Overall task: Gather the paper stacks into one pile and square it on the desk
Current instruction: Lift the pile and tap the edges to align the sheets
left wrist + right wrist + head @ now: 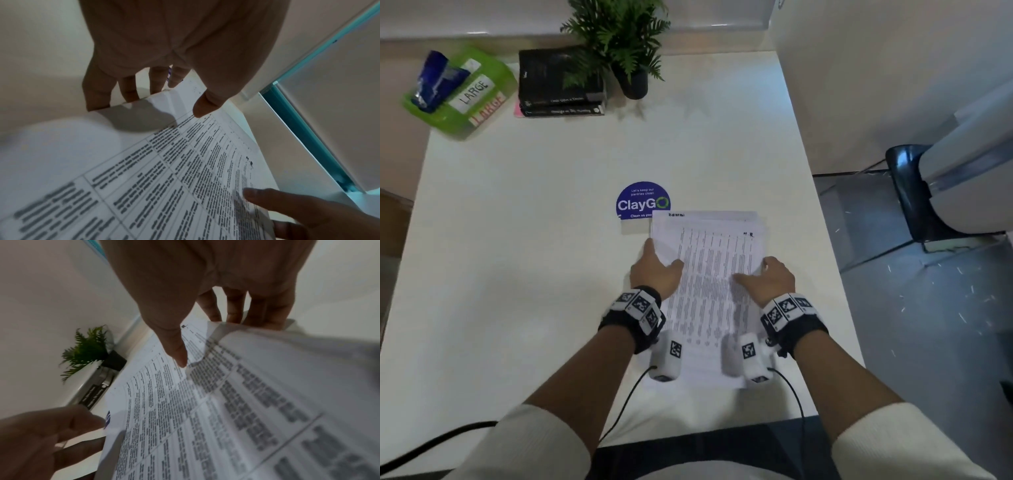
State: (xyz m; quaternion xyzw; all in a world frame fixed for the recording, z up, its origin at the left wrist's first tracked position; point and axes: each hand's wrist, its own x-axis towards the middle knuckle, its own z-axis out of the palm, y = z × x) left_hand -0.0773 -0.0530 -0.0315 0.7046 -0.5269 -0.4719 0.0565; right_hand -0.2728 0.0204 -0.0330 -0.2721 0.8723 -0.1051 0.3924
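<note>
Here the paper pile (709, 291) lies between both hands, left grip (655, 270) and right grip (767, 279) pinching its side edges.

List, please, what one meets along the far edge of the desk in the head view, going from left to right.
Green tray with a blue packet inside → stack of black books → potted plant, its fronds partly over the books.

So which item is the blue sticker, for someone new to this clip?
Start at the white desk and find the paper stack near the front edge. At its far left corner lies the round blue sticker, partly covered, the only flat item printed ClayGO.
</note>
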